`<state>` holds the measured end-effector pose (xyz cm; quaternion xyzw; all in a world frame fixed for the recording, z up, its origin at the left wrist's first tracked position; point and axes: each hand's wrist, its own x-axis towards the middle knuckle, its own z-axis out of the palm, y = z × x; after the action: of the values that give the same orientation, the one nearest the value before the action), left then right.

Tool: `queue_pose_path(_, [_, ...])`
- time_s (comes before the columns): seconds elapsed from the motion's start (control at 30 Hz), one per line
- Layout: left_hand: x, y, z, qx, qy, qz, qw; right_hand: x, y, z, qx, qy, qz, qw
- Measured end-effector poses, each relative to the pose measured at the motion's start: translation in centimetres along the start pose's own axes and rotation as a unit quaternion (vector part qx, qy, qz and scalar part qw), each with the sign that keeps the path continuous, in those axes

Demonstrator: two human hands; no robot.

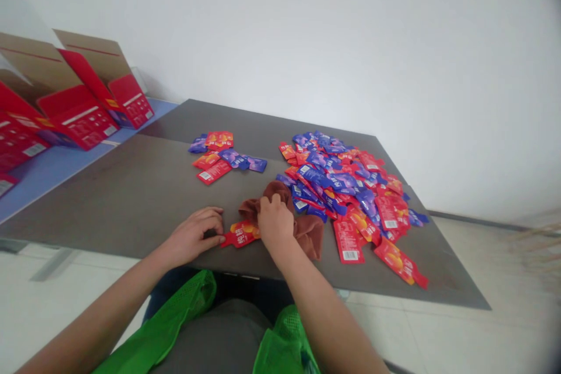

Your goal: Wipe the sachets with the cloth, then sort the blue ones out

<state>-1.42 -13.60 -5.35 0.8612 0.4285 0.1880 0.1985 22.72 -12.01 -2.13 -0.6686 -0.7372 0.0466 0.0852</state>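
A red pouch (242,234) with orange fruit printed on it lies flat near the table's front edge. My left hand (197,236) pinches its narrow end between thumb and fingers. A brown cloth (309,234) is bunched in my right hand (276,219), whose fingers are closed and press it down over the pouch's other end. That end is hidden under the cloth and hand. Just beyond the right hand spreads a big heap of red and purple pouches (346,181).
A smaller group of red and purple pouches (218,140) lies at the back left of the dark table (109,204). Several open red cartons (79,114) stand on a blue surface (160,107) at the left. A white wall (280,41) rises behind the table.
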Motion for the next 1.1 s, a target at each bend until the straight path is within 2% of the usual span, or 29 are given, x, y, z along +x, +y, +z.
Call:
queue_pose_path(0.13, [0.0,0.3,0.0,0.002,0.007,-0.005,1.0,-0.8,-0.1,-1.1,-0.003,0.02,-0.009,1.0])
queue_pose_path(0.27, [0.0,0.4,0.1,0.009,0.009,0.003,1.0,-2.7,-1.3,-0.9,0.034,-0.018,-0.099,0.994])
queue_pose_path(0.33, [0.0,0.4,0.1,0.01,0.006,0.006,1.0,-3.1,-0.9,-0.7,0.054,-0.039,-0.128,0.989])
queue_pose_path(0.47, [-0.1,0.6,0.0,0.012,0.014,0.004,1.0,-3.0,0.2,-0.4,0.08,-0.044,-0.142,0.986])
queue_pose_path(0.57, [-0.1,0.5,0.1,0.024,0.013,0.002,1.0,-3.0,-1.1,0.1,0.087,-0.04,-0.123,0.988])
queue_pose_path(0.7, [0.1,-0.1,0.4,0.033,0.017,0.005,0.999,-3.2,-4.1,1.4,0.078,-0.025,-0.045,0.996])
queue_pose_path(0.77, [0.2,-0.3,0.4,0.032,0.015,0.007,0.999,-3.1,-4.7,1.6,0.085,-0.025,-0.031,0.996])
queue_pose_path(1.0, [0.6,0.2,0.2,0.008,0.007,0.004,1.0,-2.1,-1.4,0.0,0.079,-0.045,-0.003,0.996])
queue_pose_path(1.1, [1.5,1.0,0.6,0.001,-0.001,0.023,1.0,-2.0,-1.3,0.2,0.088,-0.049,-0.004,0.995])
